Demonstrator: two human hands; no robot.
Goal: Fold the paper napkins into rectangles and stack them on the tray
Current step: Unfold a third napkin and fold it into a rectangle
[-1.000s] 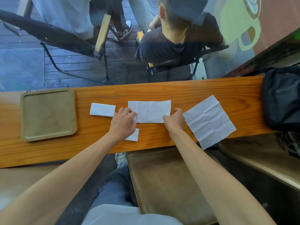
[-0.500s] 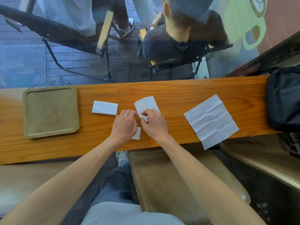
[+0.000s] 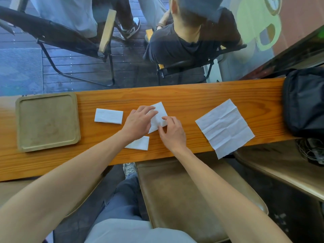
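A white napkin (image 3: 160, 115), folded narrow and lying tilted, sits mid-counter under both hands. My left hand (image 3: 138, 122) presses flat on its left side with fingers spread. My right hand (image 3: 172, 131) pinches its lower right edge. One folded rectangle (image 3: 108, 116) lies to the left, apart from the hands. Another folded napkin (image 3: 139, 143) lies near the counter's front edge, partly hidden by my left wrist. An unfolded creased napkin (image 3: 225, 128) lies to the right, hanging over the front edge. The tan square tray (image 3: 47, 121) at the far left holds nothing.
The wooden counter (image 3: 192, 97) is narrow, with a glass pane along its far edge. A black bag (image 3: 305, 100) sits on its right end. A brown stool (image 3: 184, 193) stands below. Beyond the glass a person sits on a chair.
The wide napkin strip has been folded over leftward into a narrower piece. My right hand came left with the flap, and both hands now rest on the folded piece.
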